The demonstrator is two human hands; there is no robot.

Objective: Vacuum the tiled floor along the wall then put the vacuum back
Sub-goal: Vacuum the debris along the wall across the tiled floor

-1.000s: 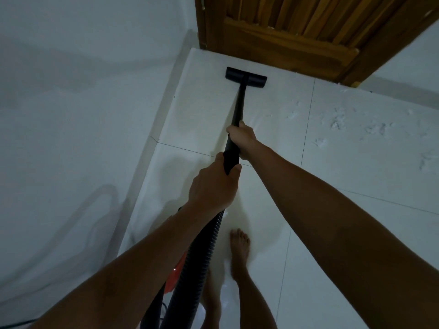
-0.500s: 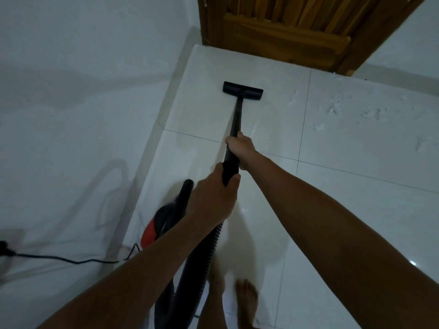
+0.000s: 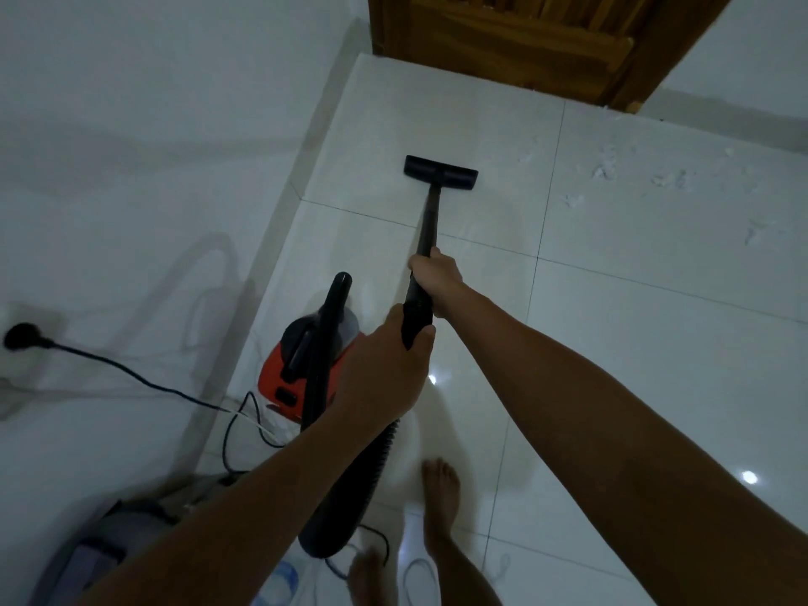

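I am gripping the black vacuum wand (image 3: pixel 430 220) with both hands: my right hand (image 3: pixel 437 279) is wrapped around it further down toward the nozzle, and my left hand (image 3: pixel 384 373) is clenched around the thicker handle end, where the ribbed hose (image 3: pixel 350 492) is hanging down beside my bare feet (image 3: pixel 441 496). The flat floor nozzle (image 3: pixel 440 173) is sitting on the white tiled floor (image 3: pixel 634 343), just beyond a grout line and near the floor's left edge where it is meeting the wall (image 3: pixel 131 168), short of the wooden door (image 3: pixel 524 32) at the far end. The red and black vacuum canister (image 3: pixel 301 365) is resting against that same left edge behind the nozzle, with its power cord (image 3: pixel 131 373) running from a wall plug (image 3: pixel 19 336) and looping beside it. Pale scraps of debris (image 3: pixel 634 181) are lying on the tiles to the right of the nozzle, toward the far right corner, so I am judging the sweeping to be unfinished. To do this pass well, I should be keeping the nozzle flat on the tile, steering with the forward hand and pushing with the rear one, running overlapping strokes parallel to the wall, then working rightward over the scraps. I should also be watching the slack cord near my feet so I am not tripping or dragging the canister.
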